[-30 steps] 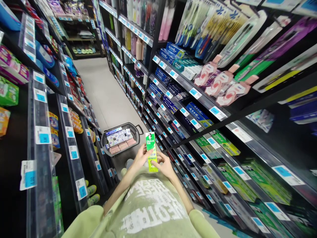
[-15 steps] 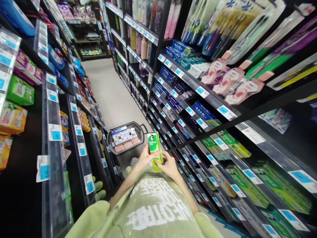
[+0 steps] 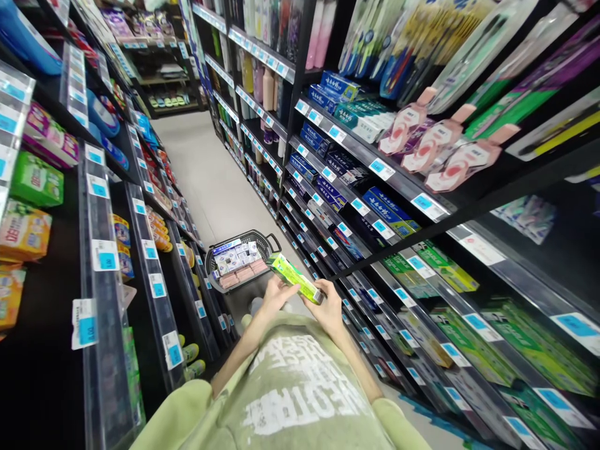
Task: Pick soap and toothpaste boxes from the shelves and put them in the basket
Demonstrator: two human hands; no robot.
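Observation:
A green and yellow toothpaste box (image 3: 296,279) lies slantwise between my two hands, in front of my chest. My left hand (image 3: 280,294) grips its left part from below, with the fingers partly behind it. At the lower right end, my right hand (image 3: 328,307) closes its thumb and fingers around the box. A narrow side of the box faces up toward me. Beyond my hands, a dark shopping basket (image 3: 262,240) stands on the floor, holding several white boxes (image 3: 238,255) and pink packs (image 3: 244,274).
On my right, a tall shelf (image 3: 407,187) carries toothpaste boxes, hanging toothbrushes (image 3: 412,56) and pink bottles (image 3: 440,147). A second shelf (image 3: 100,262) with detergent boxes (image 3: 40,178) lines my left. Between them runs a narrow aisle floor (image 3: 197,162).
The toothpaste box has been turned from upright, front face showing, to slanting with its narrow side up. My right hand has shifted slightly right to its lower end. Both hands still hold it.

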